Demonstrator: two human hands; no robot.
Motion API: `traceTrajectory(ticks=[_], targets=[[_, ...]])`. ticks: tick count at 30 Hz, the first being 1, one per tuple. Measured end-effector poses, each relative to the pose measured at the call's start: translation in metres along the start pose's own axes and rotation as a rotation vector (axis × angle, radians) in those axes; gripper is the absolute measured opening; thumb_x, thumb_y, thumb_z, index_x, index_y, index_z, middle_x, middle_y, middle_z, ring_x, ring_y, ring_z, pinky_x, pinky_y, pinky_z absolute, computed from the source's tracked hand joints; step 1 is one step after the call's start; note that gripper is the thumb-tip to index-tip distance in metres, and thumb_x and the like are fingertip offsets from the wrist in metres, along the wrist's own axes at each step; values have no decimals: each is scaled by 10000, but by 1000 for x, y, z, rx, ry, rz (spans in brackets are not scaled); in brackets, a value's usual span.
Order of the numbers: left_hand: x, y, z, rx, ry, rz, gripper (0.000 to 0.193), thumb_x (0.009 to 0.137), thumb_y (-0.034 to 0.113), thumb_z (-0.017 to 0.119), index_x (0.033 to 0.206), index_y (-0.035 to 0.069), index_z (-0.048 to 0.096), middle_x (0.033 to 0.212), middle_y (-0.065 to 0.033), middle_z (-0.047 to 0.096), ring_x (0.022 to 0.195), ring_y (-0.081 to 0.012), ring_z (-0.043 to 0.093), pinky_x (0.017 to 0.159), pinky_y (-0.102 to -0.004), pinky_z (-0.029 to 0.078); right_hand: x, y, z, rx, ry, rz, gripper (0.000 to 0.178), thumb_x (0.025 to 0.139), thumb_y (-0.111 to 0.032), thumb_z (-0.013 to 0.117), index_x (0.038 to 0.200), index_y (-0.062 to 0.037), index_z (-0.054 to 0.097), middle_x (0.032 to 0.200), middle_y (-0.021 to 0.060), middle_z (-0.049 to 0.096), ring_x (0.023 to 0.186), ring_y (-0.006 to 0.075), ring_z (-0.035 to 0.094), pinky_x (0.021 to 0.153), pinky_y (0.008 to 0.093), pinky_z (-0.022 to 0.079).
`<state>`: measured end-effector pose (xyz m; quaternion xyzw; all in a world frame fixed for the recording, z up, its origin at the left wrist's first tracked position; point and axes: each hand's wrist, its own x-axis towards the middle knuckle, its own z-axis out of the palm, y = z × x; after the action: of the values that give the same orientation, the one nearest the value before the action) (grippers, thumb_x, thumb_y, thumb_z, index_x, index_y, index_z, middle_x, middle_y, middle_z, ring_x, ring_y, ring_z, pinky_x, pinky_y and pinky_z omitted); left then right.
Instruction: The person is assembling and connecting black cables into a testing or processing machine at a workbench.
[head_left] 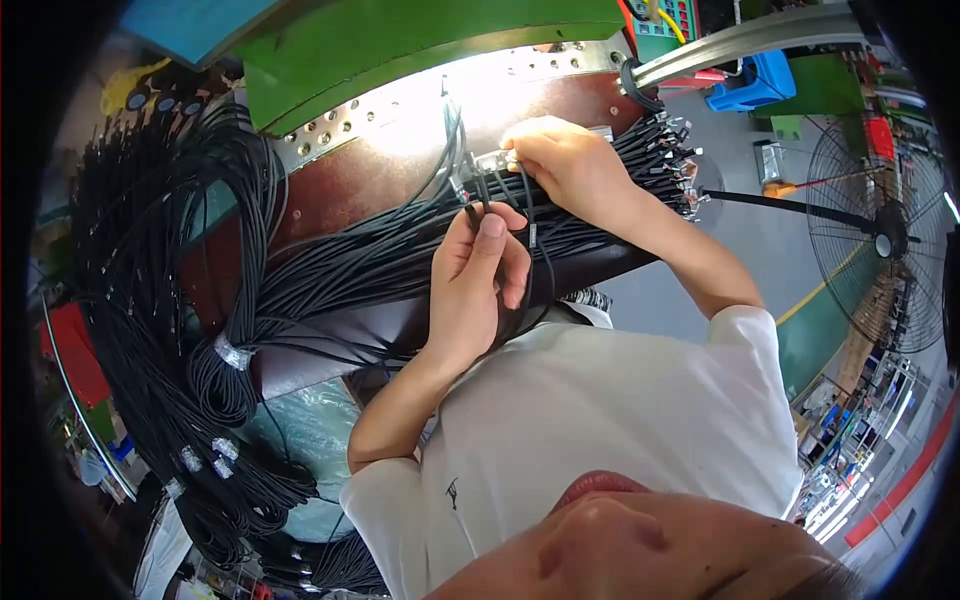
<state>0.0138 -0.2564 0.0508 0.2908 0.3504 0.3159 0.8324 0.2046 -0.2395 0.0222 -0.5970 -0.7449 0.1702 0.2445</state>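
Note:
My left hand (466,290) is closed, with thumb and fingers pinching a black cable (472,213) near its end. Just beyond it my right hand (580,172) pinches a small pale connector piece (490,162) between thumb and fingertips. Its exact kind is too small and glare-washed to tell. Thin dark leads (452,125) run from there toward the bright light. Under both hands lies a thick bundle of black cables (350,262) across the brown worktop (375,185). Metal-tipped cable ends (685,165) fan out at the bundle's right.
A green panel (430,50) overhangs the far side, with strong light below it. Many black cables (120,260) hang at the left, some tied into coils with silvery wrap (232,352). At the right stand a black floor fan (885,240) and a blue stool (762,82).

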Motion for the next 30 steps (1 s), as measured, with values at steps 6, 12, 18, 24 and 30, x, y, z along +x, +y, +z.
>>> traceTrajectory(ticks=[6,12,18,24,30], targets=[[1,2,7,-70,-177,-138,327,997,323,409,1097,33,521,566,16,405,458,-28,300,400,-181,217,6,-16,-31,-224,273,-573,273,696,-155,704,955,-101,635,924,39,596,834,210,597,721,348,477],[17,10,8,-212,-179,-215,350,994,383,376,927,64,502,549,-67,506,404,-126,444,350,-241,340,11,-14,-28,-321,364,-686,302,672,-185,630,952,-74,612,899,32,588,822,183,595,724,308,475],[16,16,12,113,-130,-302,307,961,263,449,735,63,503,513,-78,537,391,-171,503,363,-299,391,0,-9,-36,-377,372,-734,214,702,-85,619,916,-69,620,850,31,593,753,185,590,713,306,465],[16,34,8,844,-314,-13,334,944,229,457,739,-8,571,570,-64,598,503,-151,581,493,-278,451,-12,-4,-39,-472,394,-501,173,678,-115,617,845,-87,581,844,14,558,771,165,564,688,304,451],[7,29,8,708,-451,-132,375,1005,244,369,943,-44,601,707,-68,633,605,-98,578,570,-221,465,-15,12,-25,-229,326,-324,270,676,-22,632,939,-75,603,900,53,582,823,242,577,732,353,467]])
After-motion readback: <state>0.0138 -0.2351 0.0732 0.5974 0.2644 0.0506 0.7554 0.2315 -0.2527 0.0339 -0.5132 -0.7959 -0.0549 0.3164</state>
